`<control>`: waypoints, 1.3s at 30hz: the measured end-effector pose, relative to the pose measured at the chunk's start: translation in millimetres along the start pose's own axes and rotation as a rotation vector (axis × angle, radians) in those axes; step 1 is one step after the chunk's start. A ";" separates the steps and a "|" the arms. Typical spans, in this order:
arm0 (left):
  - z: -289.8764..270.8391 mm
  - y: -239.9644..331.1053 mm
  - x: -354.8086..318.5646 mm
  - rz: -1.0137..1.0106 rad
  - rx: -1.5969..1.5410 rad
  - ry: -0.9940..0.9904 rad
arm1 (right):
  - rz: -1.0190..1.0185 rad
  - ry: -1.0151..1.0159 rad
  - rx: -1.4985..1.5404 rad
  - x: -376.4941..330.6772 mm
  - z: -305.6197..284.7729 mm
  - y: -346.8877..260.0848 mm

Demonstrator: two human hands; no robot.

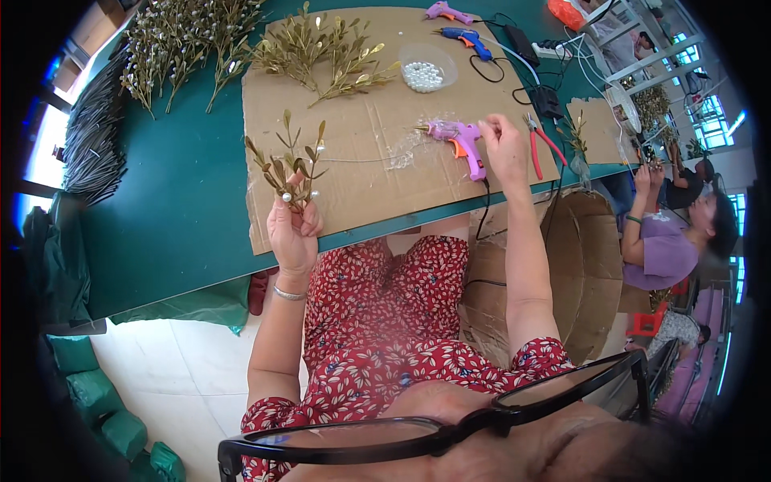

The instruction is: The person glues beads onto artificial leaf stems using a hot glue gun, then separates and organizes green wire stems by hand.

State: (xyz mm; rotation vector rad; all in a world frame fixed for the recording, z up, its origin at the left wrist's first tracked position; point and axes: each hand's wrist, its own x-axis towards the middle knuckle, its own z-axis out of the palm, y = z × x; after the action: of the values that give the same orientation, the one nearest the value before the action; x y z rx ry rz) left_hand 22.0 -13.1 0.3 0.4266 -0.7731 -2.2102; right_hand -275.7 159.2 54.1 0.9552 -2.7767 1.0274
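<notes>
My left hand point(295, 233) is closed round the lower stems of an artificial leaf sprig point(291, 165), gold-green with white pearl beads on it. My right hand point(506, 149) is held in a pinch just right of a purple hot glue gun point(458, 140) with an orange trigger; what the fingertips hold, if anything, is too small to make out. The glue gun lies on a cardboard sheet point(353, 185), nozzle pointing left, among dried glue strands. A thin strand of glue point(353, 161) stretches between the sprig and the gun's area. Beyond it stands a clear bowl of white pearl beads point(423, 76).
Red-handled pliers point(540, 149) lie right of my right hand. Leaf sprigs point(321, 56) lie on the cardboard's far part, beaded ones point(181, 48) farther left, beside dark stems point(95, 128). A blue glue gun point(466, 40) and cables lie far right. A co-worker point(666, 241) sits at right.
</notes>
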 end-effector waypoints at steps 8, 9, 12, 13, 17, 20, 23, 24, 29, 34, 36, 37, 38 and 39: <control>-0.5 7.9 0.3 -0.026 0.047 0.008 | -0.547 -0.156 -0.225 159.6 78.3 -34.3; -3.3 10.2 -1.8 -0.052 0.046 0.035 | -0.504 -0.240 -0.245 167.0 88.3 -33.3; -3.3 7.0 -3.0 -0.018 0.029 -0.033 | -0.496 -0.384 -0.432 196.3 106.6 -1.2; -0.3 7.2 -6.4 -0.020 0.013 -0.006 | -0.449 -0.427 -0.447 198.9 110.2 -2.2; 2.4 10.0 -10.3 0.003 0.010 -0.069 | -0.557 -0.416 -0.399 222.6 114.7 23.1; 4.9 11.7 -9.7 -0.007 0.033 -0.125 | -0.489 -0.454 -0.456 198.9 97.3 -12.3; 5.5 7.0 -7.5 -0.041 0.025 -0.111 | -0.502 -0.227 -0.358 183.8 62.7 -3.1; 7.1 5.7 -5.4 -0.040 -0.036 -0.124 | -0.456 -0.160 -0.313 175.4 50.3 -6.0; 2.2 12.3 -10.1 -0.022 0.080 0.022 | -0.013 -0.497 1.129 41.1 41.9 -88.9; 3.9 3.5 -2.5 -0.014 0.181 -0.008 | 0.161 -0.701 1.607 -42.2 46.5 -89.7; 8.5 -1.2 -0.9 -0.041 0.192 -0.043 | 0.160 -0.685 1.700 -55.0 46.4 -85.6; 11.7 -1.3 0.1 -0.042 0.221 -0.046 | 0.143 -0.725 1.796 -57.7 46.4 -85.0; 12.9 -0.9 0.5 -0.040 0.250 -0.044 | 0.161 -0.724 1.802 -60.5 46.3 -84.6; 12.8 -0.5 0.6 -0.042 0.254 -0.040 | 0.167 -0.725 1.806 -62.2 46.3 -85.6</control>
State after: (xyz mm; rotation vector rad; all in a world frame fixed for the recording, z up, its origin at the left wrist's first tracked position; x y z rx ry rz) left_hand 14.9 -8.1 9.7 0.5284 -1.0817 -2.1722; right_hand -169.4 114.0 53.3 1.1066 -1.3610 3.8665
